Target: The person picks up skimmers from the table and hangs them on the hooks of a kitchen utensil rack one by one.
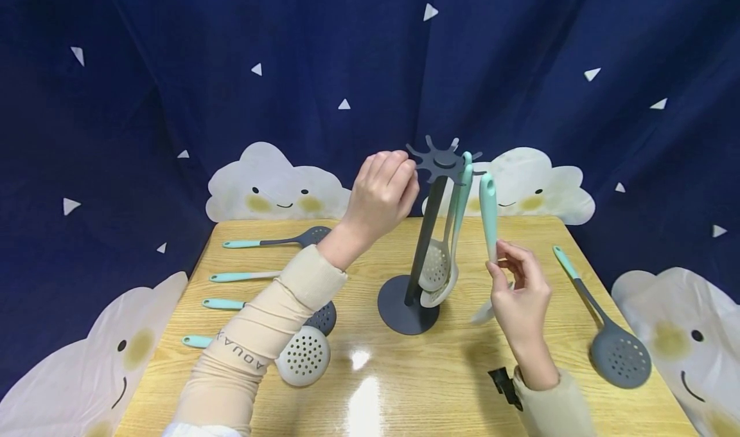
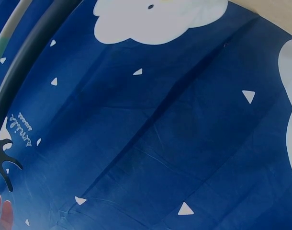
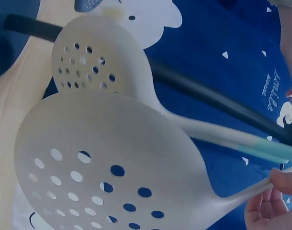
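Note:
My right hand [image 1: 523, 289] pinches a skimmer [image 3: 112, 158] low on its mint-and-white handle [image 1: 488, 209], the handle upright and its perforated head hanging below. It is to the right of a dark utensil stand [image 1: 424, 244] with a round base and a ring of hooks on top. Two pale perforated utensils with mint handles [image 1: 462, 193] hang from the stand's right side; one's head [image 3: 100, 57] shows behind the held skimmer. My left hand [image 1: 384, 186] is at the stand's top left, fingers curled at a hook [image 1: 417, 151]; its fingertips [image 2: 6, 213] show beside the hooks in the left wrist view.
Several mint-handled utensils lie at the table's left, among them a white skimmer [image 1: 303, 356] and a dark slotted one [image 1: 315, 234], partly covered by my left arm. A dark skimmer [image 1: 620, 356] lies at the right. A blue curtain [image 1: 370, 58] hangs behind the wooden table [image 1: 451, 385].

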`<state>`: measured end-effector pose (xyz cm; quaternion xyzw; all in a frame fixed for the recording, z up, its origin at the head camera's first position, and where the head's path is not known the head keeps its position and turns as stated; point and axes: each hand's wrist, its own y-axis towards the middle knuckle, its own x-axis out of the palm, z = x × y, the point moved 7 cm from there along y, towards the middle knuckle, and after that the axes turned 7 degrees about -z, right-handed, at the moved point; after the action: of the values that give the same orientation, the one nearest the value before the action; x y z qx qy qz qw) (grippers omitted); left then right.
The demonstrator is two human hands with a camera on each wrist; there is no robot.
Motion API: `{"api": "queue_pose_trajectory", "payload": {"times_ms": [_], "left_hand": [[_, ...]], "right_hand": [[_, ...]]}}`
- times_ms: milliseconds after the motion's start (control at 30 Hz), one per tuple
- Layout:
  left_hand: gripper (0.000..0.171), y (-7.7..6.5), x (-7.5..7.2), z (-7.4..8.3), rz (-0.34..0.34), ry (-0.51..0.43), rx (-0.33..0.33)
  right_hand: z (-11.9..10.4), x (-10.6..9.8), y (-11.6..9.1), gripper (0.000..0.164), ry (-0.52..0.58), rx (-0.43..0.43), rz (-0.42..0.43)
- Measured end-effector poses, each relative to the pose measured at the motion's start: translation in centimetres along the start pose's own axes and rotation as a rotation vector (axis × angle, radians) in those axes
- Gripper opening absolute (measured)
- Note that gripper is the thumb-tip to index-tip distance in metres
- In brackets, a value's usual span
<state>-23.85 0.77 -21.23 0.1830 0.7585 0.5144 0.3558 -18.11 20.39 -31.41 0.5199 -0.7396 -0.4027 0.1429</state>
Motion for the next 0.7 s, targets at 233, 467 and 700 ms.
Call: {"api": "queue_pose_trajectory", "payload": {"times_ms": [233,467,700], "left_hand": [[0.007,0.0,0.0,0.0,0.001,-0.003,-0.005],[0.006,0.1,-0.1,0.0,-0.002,-0.004,-0.007],[0.007,0.0,-0.1,0.1,-0.001,-0.003,-0.007]], "right_hand": [[-0.5,0.8,-0.3,0.038,0.031,-0.021,-0.009],[-0.9,1.4,-0.5,0.038,0.068,-0.029,-0.019],[-0.8,1.8,-0.6,0.038,0.081,-0.026,-0.022]]}}
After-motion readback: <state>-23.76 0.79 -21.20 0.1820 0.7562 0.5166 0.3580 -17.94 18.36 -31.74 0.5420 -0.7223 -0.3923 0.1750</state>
